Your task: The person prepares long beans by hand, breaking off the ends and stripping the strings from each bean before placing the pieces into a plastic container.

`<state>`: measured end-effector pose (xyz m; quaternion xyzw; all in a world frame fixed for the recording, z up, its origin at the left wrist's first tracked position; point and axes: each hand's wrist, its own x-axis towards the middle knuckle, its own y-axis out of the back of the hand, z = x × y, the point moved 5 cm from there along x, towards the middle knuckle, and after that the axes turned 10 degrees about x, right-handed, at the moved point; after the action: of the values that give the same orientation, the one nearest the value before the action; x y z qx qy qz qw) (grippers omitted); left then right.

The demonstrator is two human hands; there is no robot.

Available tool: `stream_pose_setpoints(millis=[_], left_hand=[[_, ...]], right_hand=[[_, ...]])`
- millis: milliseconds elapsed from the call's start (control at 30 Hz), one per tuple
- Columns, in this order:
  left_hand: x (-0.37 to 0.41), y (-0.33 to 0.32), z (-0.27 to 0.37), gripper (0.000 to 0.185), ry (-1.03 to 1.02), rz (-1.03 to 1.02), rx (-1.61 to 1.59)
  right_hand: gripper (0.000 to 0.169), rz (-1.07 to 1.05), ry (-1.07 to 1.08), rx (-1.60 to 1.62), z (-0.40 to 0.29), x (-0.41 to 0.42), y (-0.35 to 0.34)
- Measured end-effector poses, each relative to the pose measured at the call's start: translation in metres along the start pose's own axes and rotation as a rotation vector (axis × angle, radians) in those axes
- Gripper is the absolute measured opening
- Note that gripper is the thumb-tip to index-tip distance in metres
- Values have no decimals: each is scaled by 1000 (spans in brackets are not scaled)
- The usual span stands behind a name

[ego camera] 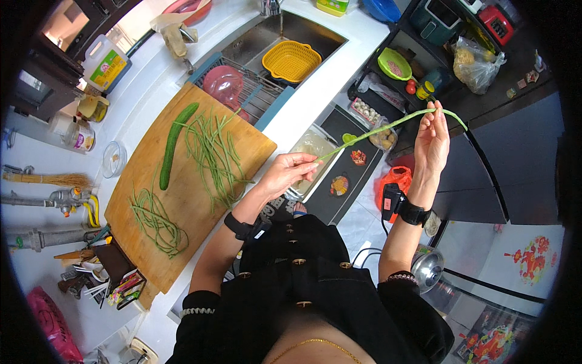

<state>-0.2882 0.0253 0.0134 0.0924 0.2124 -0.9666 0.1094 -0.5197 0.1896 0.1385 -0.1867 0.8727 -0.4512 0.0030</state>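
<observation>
One long green bean (377, 134) stretches between my two hands, away from the board. My left hand (291, 172) pinches its lower end between thumb and fingers. Raised to the right, my right hand (432, 136) grips the bean near its other end, and the tip droops past the fingers. On the wooden cutting board (136, 204) lies a green cucumber (173, 148). Beside it, a loose pile of long beans (218, 159) spreads toward the board's right edge. A second, curled heap of long beans (159, 223) rests at the near left of the board.
Behind the board, a sink (241, 45) holds a yellow colander (291, 59) and a drying rack with a pink strainer (223, 86). A white bin (316, 159) stands below the counter edge. Dark shelves (436, 59) carry food on the right. A utensil holder (132, 291) borders the board.
</observation>
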Motion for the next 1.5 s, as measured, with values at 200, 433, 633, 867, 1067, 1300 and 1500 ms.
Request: stream_pose_setpoints(millis=[200, 433, 633, 867, 1067, 1300, 1500], left_hand=[[-3, 13, 14, 21, -164, 207, 296], [-8, 18, 21, 13, -187, 374, 466], [-24, -1, 55, 12, -588, 473, 1109], [-26, -8, 57, 8, -657, 511, 1445], [-24, -4, 56, 7, -672, 583, 1492], [-6, 4, 24, 15, -147, -65, -448], [-11, 6, 22, 21, -138, -275, -530]], right_hand=[[29, -10, 31, -51, -2, 2, 9], [29, 26, 63, -125, -5, 0, 16], [28, 80, 94, -154, -3, 2, 27], [24, 139, 74, -166, 8, 0, 35], [26, 152, 56, -178, 14, -2, 43], [27, 155, 32, -155, 13, -2, 51], [24, 163, 65, -103, 7, 4, 53]])
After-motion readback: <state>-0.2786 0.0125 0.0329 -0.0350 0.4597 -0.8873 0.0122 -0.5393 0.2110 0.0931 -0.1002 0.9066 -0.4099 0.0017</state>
